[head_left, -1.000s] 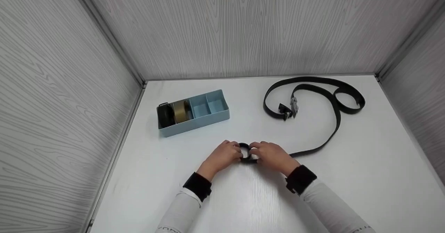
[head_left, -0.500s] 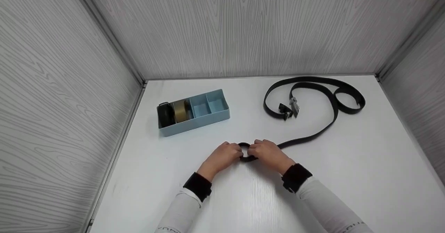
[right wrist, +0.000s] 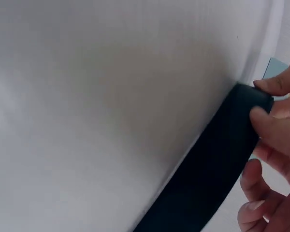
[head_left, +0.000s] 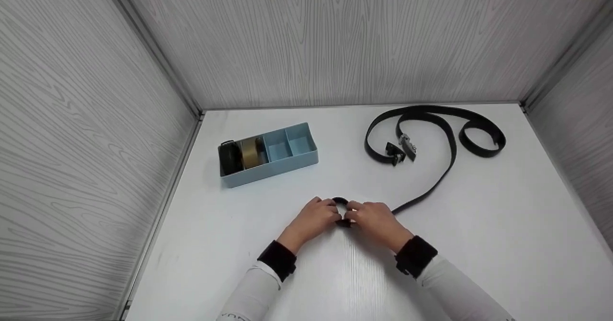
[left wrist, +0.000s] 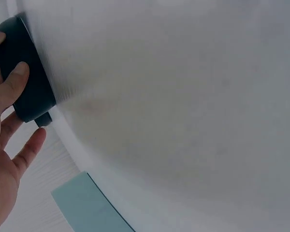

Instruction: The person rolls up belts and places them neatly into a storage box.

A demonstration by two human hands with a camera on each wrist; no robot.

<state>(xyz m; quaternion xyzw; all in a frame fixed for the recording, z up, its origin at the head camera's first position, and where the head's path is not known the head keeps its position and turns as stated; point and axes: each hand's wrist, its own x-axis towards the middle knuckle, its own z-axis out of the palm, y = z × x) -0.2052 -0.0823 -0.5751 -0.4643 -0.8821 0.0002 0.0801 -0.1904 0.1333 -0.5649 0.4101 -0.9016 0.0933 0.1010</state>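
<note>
Your white table (head_left: 503,225) sits boxed by 3 grey wood-grain walls (head_left: 335,38). Both hands, left (head_left: 313,218) and right (head_left: 376,220), pinch the rolled belt (head_left: 341,202) at centre front. A tray (head_left: 287,160) stands rear left; bare surface lies right.

Both forearms reach inward above the surface's near edge, the left hand (head_left: 317,216) and right hand (head_left: 374,219) meeting, fingers curled and pinching.
</note>
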